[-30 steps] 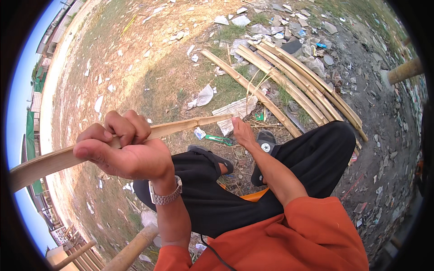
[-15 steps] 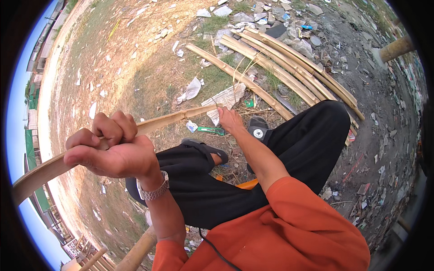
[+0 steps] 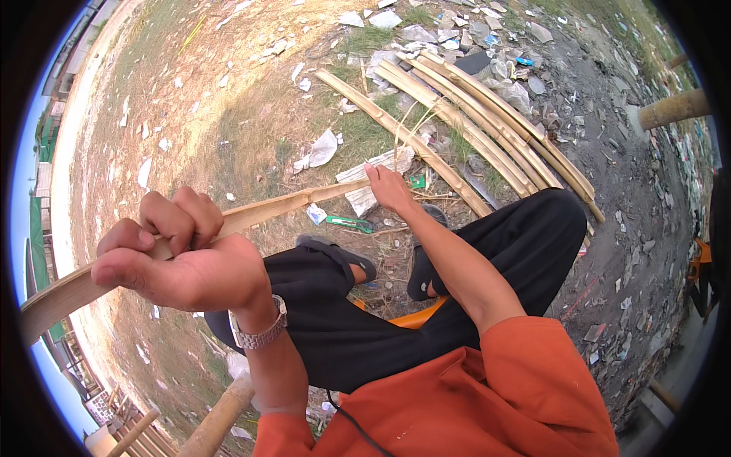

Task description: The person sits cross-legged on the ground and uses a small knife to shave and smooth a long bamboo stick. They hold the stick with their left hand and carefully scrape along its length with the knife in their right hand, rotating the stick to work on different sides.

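As sunlight falls on littered ground, a pale bamboo strip slants across the front of a seated worker, raised at the left and lower at the right. The left hand is clamped on it, fingers curled over; the right hand appears pinched on the narrow far end, though its fingers are partly hidden. Leftward, the strip reaches the view's dark rim. Beneath its span, a green-handled tool lies near the worker's feet, and a whitish slab sits just beyond the right hand. Farther off, a lone split pole and a fanned group of poles bound the right side; grass and scraps spread ahead at left. Black trousers border the near side.
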Tool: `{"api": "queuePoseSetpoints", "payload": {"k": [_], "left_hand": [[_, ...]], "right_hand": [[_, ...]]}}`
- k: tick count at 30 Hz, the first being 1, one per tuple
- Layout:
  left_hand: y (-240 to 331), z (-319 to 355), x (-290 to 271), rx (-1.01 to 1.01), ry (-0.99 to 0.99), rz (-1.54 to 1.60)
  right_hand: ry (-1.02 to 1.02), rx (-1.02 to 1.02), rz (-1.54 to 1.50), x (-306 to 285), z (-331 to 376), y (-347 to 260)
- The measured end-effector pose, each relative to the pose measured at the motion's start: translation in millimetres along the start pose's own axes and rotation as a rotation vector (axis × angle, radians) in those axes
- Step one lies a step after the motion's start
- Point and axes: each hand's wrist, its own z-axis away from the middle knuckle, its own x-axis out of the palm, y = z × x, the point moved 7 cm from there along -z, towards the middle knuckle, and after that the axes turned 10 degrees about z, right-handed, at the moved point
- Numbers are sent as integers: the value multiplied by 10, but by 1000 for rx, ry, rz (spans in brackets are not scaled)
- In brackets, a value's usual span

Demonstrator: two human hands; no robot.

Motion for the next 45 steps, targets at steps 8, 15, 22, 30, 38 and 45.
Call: {"api": "queuePoseSetpoints", "payload": {"k": [8, 15, 22, 30, 38, 45], "left_hand": [[51, 10, -23, 42, -10, -20], [77, 62, -30, 38, -71, 28], [100, 99, 72, 68, -71, -24], [57, 155, 146, 14, -94, -2], [46, 161, 115, 21, -81, -7], [80, 44, 34, 67, -32, -21]], "right_hand": [[2, -280, -169, -469, 1203, -1066], [46, -213, 6, -277, 1051, -757], [66, -150, 46, -182, 907, -568], [64, -78, 10, 33, 750, -255], [73, -179, -125, -198, 944, -689], [50, -147, 53, -63, 895, -604]]}}
